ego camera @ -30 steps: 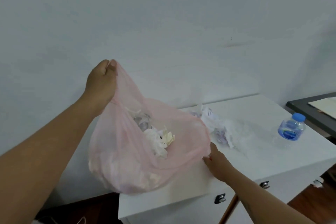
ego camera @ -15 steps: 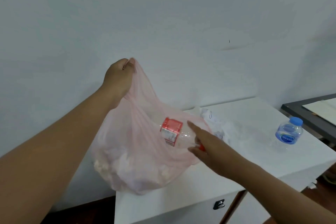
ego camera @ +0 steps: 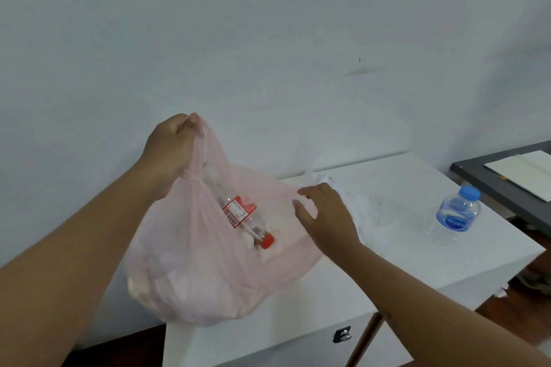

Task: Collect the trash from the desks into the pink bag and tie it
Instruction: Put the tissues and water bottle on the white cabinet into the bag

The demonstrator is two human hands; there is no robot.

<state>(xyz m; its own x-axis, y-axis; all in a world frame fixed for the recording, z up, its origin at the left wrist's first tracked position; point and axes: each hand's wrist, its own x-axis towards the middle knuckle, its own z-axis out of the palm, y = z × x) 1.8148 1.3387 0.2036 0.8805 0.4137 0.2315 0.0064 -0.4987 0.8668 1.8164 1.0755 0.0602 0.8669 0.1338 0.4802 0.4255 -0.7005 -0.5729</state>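
The pink bag (ego camera: 208, 271) is held above the table (ego camera: 417, 265). One gathered rim is clenched in the left hand's (ego camera: 170, 152) curled fingers, and the opposite rim is pinched by the right hand's (ego camera: 325, 214) fingers. A red-capped bottle (ego camera: 241, 211) is seen inside, below the left fingers. Crumpled tissues (ego camera: 369, 217) and a blue-capped bottle (ego camera: 457, 213) are seen beyond the right fingers.

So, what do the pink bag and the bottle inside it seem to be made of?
The pink bag looks like thin, soft plastic film: translucent, its contents show through, and it bunches into folds under the left hand. The bottle inside is probably clear plastic with a slight gloss: see-through body, red cap, printed red label.
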